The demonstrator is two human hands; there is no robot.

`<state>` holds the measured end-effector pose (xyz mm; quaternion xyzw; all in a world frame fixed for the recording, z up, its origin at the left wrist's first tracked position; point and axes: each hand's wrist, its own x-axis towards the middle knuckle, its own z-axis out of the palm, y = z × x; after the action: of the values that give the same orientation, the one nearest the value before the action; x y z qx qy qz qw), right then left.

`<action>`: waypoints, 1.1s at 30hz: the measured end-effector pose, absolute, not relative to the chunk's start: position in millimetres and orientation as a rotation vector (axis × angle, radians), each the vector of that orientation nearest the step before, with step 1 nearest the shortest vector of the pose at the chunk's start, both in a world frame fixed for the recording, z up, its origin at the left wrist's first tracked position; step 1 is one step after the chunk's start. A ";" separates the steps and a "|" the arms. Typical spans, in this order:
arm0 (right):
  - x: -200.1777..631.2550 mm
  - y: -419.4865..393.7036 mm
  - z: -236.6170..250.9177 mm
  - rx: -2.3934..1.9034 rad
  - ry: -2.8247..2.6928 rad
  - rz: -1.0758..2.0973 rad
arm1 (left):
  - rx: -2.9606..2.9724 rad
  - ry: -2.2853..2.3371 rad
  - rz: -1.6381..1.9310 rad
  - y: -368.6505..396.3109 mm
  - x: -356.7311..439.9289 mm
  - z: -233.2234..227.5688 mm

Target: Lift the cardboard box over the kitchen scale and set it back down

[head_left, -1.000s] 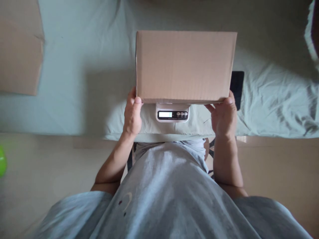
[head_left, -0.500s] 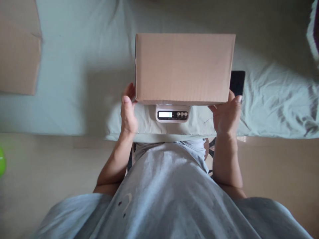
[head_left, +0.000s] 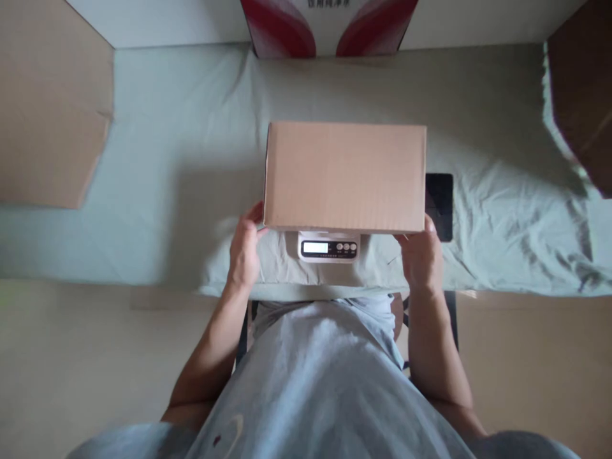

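Where pale green sheet (head_left: 157,159) covers table, cardboard box (head_left: 344,175) sits on scale (head_left: 328,247); both hands' fingers loosely spread at box corners.

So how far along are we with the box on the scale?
Done: the cardboard box sits over the scale, covering its platform, and the display is lit, though its reading is too small to tell. In hand: the left hand and right hand touch the box's near corners with open fingers. Left: letting go fully, so the box rests free for a reading.
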<state>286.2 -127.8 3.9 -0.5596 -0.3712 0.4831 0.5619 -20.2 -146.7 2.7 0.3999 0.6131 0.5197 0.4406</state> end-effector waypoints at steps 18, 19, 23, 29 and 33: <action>270.0 -41.3 49.1 -1.169 -1.121 0.950 | 1.390 1.383 1.380 -59.5 2.4 50.3; 268.9 -31.0 45.8 -1.169 -1.115 0.966 | 1.387 1.377 1.378 -46.8 2.2 47.5; 265.4 -4.6 23.0 -1.212 -1.139 0.997 | 1.349 1.413 1.350 -16.7 1.8 27.3; 264.2 4.5 -4.7 -1.249 -1.109 1.067 | 1.297 1.458 1.300 -8.9 -0.7 -2.4; 264.9 5.3 -8.6 -1.264 -1.087 1.132 | 1.301 1.481 1.251 -8.6 -3.0 -12.0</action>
<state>264.9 5.3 -8.6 -0.5305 -0.4560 0.4749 0.5340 -3.0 -8.6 -12.0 0.5125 0.5833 0.4929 0.3927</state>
